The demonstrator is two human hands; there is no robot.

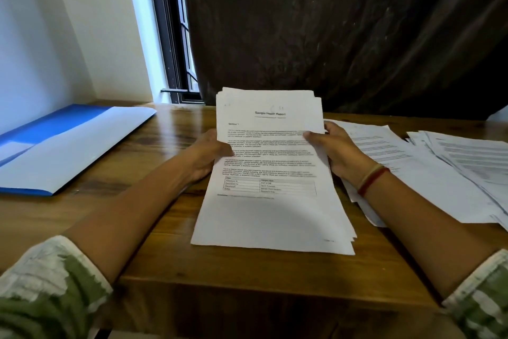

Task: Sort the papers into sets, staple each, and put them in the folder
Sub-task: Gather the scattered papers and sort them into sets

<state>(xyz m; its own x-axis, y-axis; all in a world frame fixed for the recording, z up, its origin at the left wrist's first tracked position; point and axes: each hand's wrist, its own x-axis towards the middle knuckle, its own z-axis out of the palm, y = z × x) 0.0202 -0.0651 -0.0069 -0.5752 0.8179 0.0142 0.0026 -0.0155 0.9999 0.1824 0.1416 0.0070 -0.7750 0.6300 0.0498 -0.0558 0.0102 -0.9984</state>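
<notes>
Papers (270,162) at frame centre are gripped at both side edges by left hand (207,155) and right hand (334,147); folder (68,146) lies at left on the bench (247,278).

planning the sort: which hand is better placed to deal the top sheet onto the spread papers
Likely the right hand: it grips the stack at its right edge, beside the spread papers. The left hand is on the folder side.
</notes>
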